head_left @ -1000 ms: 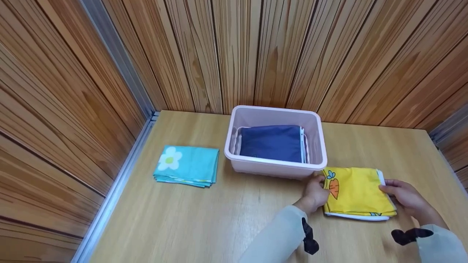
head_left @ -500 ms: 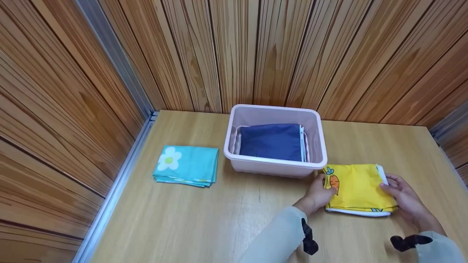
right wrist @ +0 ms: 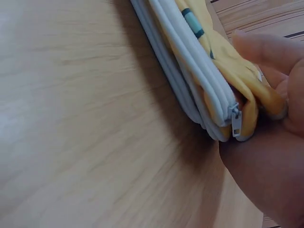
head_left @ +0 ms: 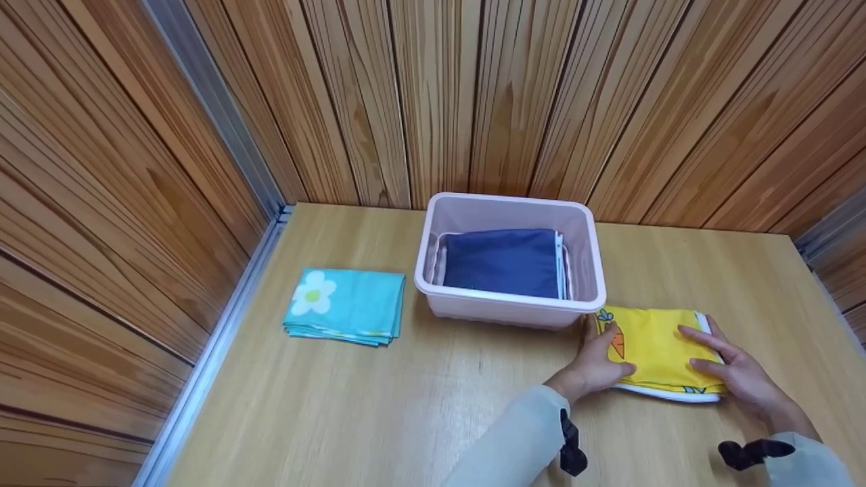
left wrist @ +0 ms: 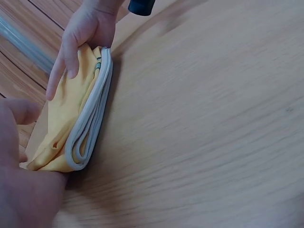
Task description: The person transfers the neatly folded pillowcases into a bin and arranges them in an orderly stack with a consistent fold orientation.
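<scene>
A folded yellow cloth cover point(head_left: 663, 345) with a carrot print and white edging lies on the table at the right in the head view. Its white zip pull point(right wrist: 236, 124) shows at one corner in the right wrist view. At the cover's left end is my left hand point(head_left: 595, 365), thumb and a finger extended over the top. My right hand point(head_left: 741, 372) rests at the right end, fingers spread across the cloth. From the left wrist view, the stacked folds point(left wrist: 90, 118) appear between both hands. Some fingers are hidden behind the cover's ends.
A pale pink bin point(head_left: 511, 304) stands close beyond the cover's left corner, holding a folded navy cloth point(head_left: 500, 264) among other folded pieces. A folded turquoise cloth point(head_left: 352, 304) with a white flower lies left of it. Wood-panelled walls point(head_left: 440, 101) bound the table's back and left.
The yellow cover shifts slightly away, then back. Both hands go from pinching its ends to spreading fingers over its top. Bin and turquoise cloth stay put.
</scene>
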Demonstrator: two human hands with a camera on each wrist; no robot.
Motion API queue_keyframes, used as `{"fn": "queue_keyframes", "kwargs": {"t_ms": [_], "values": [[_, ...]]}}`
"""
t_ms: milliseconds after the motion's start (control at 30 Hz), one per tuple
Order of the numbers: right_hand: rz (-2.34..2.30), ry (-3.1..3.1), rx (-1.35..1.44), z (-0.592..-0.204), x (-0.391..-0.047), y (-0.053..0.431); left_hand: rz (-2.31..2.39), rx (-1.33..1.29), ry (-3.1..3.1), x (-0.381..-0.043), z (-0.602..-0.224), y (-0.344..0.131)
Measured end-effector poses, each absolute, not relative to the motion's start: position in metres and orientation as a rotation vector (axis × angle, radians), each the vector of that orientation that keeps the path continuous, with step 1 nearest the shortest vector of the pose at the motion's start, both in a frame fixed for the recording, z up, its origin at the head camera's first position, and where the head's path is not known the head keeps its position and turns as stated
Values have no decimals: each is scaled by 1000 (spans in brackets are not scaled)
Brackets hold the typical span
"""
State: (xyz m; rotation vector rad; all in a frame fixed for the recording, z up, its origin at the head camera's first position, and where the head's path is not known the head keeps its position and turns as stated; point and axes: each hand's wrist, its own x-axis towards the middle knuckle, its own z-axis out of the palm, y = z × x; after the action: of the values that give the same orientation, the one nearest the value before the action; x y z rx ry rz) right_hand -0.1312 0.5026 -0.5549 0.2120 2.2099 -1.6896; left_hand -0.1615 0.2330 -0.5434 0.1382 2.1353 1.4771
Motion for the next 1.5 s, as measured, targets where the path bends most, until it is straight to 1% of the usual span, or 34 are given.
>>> {"fn": "queue_keyframes", "kwargs": {"t_ms": [167, 333, 633, 900, 1200, 1500], "values": [[-1643, 2222, 216, -557, -132, 503, 1428, 207, 2208, -163, -550, 233], [-1615, 2235, 197, -559, -130, 506, 1358, 219, 2251, -164, -553, 235], [-1689, 2202, 171, -557, -127, 506, 1499, 204, 2187, -165, -549, 234], [-1689, 2171, 210, -554, -127, 510, 1500, 190, 2191, -165, -541, 236], [-1754, 2115, 208, -541, -125, 512, 1487, 160, 2173, -166, -528, 241], [-1833, 2090, 165, -526, -127, 519, 1499, 219, 2163, -168, -512, 241]]}}
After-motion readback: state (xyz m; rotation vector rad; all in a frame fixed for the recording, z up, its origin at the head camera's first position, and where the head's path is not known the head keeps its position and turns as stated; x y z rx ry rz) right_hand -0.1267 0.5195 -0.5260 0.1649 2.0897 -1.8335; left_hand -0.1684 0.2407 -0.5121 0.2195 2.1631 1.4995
